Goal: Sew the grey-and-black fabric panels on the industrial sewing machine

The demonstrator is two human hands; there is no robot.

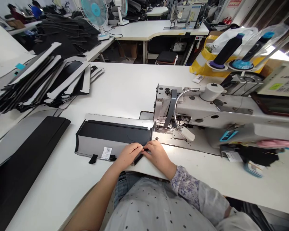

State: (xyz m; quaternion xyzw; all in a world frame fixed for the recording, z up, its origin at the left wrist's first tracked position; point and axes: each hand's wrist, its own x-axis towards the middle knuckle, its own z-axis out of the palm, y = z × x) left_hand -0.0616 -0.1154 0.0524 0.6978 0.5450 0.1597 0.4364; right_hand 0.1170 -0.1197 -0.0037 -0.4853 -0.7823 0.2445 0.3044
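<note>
A black and grey fabric panel [91, 146] lies flat on the white table, left of the sewing machine [178, 109]. My left hand [130, 154] is closed in a pinch on the panel's right edge, thumb and forefinger together. Right beside it, fingertips almost touching, my right hand [157, 156] also pinches that edge. The fingers hide the exact spot being held. On the panel's grey part is a white label [107, 153] with a square code, and a black tab [93, 159] sticks out at its near edge.
Left of the panel lies a long black piece [36, 154]. Behind it are stacked black and white pieces [53, 80]. Thread cones [228, 49] stand at the back right, near a yellow bag [199, 61]. A fan [95, 14] stands farther back.
</note>
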